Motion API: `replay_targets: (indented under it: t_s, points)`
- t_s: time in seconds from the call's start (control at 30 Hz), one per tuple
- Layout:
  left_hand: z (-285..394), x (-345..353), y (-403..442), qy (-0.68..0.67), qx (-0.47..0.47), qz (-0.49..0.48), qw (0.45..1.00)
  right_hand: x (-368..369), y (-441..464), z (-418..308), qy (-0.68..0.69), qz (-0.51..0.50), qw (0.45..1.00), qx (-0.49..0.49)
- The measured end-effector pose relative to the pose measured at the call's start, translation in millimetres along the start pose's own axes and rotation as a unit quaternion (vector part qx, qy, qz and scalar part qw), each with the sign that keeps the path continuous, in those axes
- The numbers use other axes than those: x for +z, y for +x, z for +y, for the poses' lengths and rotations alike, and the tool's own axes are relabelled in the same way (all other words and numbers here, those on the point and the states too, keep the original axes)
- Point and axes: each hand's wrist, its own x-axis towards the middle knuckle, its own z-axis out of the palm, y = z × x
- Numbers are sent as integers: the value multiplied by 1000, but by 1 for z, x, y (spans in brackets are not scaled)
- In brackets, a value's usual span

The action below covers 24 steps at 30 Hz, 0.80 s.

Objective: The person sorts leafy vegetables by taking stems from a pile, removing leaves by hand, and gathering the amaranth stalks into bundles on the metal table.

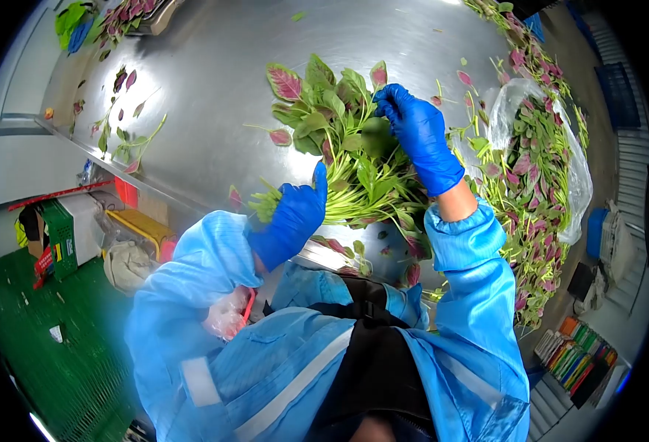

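A leafy bunch with green and pink leaves (pixel 313 121) lies on the steel table (pixel 214 96), its pale stems pointing left. My left hand (pixel 295 217), in a blue glove, is wrapped round the stems, with the cut ends showing past it on the left and the thumb raised. At the bunch's upper right, my right hand (pixel 416 132), also blue-gloved, has its fingertips pinched together beside a small pink-centred leaf. Whether that leaf is between the fingertips is too small to tell.
A long heap of the same greens (pixel 538 191) covers the right side, partly over a clear plastic bag (pixel 576 191). Loose sprigs (pixel 137 144) lie at the left. Below the table's left edge are a green crate (pixel 58 236) and a yellow stool (pixel 144 225).
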Motion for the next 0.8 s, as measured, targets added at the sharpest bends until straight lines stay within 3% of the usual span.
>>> replay_targets:
  t_s: [0.27, 0.37, 0.47, 0.53, 0.63, 0.67, 0.73, 0.8]
  points:
    - [3, 3, -1, -13, 16, -34, 999, -17, -25, 15, 62, 25, 997, 32]
    - [1, 7, -4, 14, 43, -2, 999, -19, -32, 19, 46, 12, 998, 50]
    - [-9, 12, -2, -19, 65, 37, 997, -30, -41, 23, 108, 71, 987, 98]
    - [-32, -1, 3, -174, 85, 6, 981, -49, -47, 38, 193, 79, 967, 147]
    - [-74, -62, 26, -334, 74, -39, 939, -72, -72, 80, 285, 193, 923, 171]
    - [-90, -85, 37, -375, 63, -53, 924, -81, -85, 87, 314, 233, 903, 178]
    - [-125, -114, 68, -626, 38, -81, 775, -90, -109, 96, 285, 281, 882, 249]
    - [-152, -127, 100, -757, -27, -131, 640, -71, -127, 104, 299, 325, 862, 248]
